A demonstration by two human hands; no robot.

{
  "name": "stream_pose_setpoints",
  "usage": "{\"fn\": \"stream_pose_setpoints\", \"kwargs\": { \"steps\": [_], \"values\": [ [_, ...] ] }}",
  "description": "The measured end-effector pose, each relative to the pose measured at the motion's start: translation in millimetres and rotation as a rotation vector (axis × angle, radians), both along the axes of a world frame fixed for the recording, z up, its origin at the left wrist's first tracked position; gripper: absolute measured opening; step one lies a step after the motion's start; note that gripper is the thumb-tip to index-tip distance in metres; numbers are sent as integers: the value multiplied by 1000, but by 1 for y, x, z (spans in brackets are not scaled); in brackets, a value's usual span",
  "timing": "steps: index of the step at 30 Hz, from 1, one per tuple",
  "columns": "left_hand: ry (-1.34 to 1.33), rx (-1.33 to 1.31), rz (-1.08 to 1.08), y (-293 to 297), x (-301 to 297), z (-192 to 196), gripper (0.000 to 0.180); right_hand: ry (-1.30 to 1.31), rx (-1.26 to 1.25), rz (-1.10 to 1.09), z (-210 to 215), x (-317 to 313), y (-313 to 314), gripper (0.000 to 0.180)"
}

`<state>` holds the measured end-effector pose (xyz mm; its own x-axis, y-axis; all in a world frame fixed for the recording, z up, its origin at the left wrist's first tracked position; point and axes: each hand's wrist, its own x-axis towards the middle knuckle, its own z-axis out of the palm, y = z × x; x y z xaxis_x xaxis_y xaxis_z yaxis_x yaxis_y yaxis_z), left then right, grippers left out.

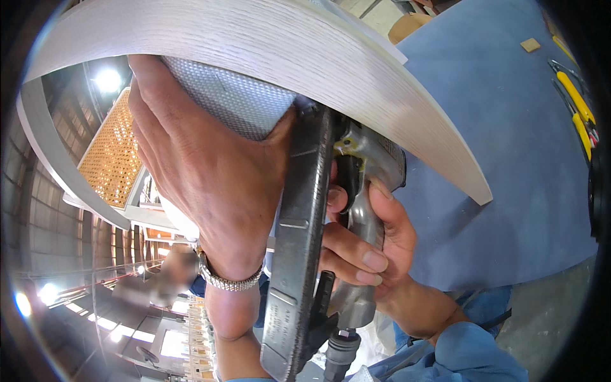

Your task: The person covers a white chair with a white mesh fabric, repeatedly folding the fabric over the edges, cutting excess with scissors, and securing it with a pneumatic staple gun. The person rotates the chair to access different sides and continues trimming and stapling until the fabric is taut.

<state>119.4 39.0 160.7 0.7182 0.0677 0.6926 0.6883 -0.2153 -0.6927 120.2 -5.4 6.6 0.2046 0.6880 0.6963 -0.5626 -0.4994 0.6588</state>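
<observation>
A pneumatic staple gun (296,229) with a long black magazine and a silver body stands nearly upright in the middle, its nose up against the work. My right hand (356,245) is closed around its silver handle, fingers near the black trigger; an air hose fitting (342,353) hangs from the handle's lower end. My left hand (210,165), with a metal bracelet on the wrist, spans a grey woven fabric panel (235,99), thumb beside the tool's nose. Its fingertips are partly hidden. Above both hands curves a pale wood-grained frame piece (267,44), covering the contact spot.
A blue-covered table (484,235) lies to the right, carrying yellow-handled pliers (576,105) and a small tan block (529,45). At left are another pale curved frame part (57,153) and a cane-webbed panel (113,153). A blurred person (172,274) is behind.
</observation>
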Motion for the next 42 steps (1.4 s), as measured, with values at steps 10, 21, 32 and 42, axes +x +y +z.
{"fn": "stream_pose_setpoints", "kwargs": {
  "steps": [10, 21, 32, 42],
  "values": [
    [-60, -49, -26, -4, -8, -1, 121, -162, -82, -96, 5, 2, -14, 35],
    [-49, 31, -28, -1, -8, -2, 117, -287, -263, -73, 13, 13, -27, 34],
    [355, -586, -237, -8, -37, 70, 104, -328, -239, -333, -13, -10, -17, 46],
    [200, -874, -224, -1, -8, 84, 91, -313, -281, -414, -11, -28, -15, 51]
  ]
}}
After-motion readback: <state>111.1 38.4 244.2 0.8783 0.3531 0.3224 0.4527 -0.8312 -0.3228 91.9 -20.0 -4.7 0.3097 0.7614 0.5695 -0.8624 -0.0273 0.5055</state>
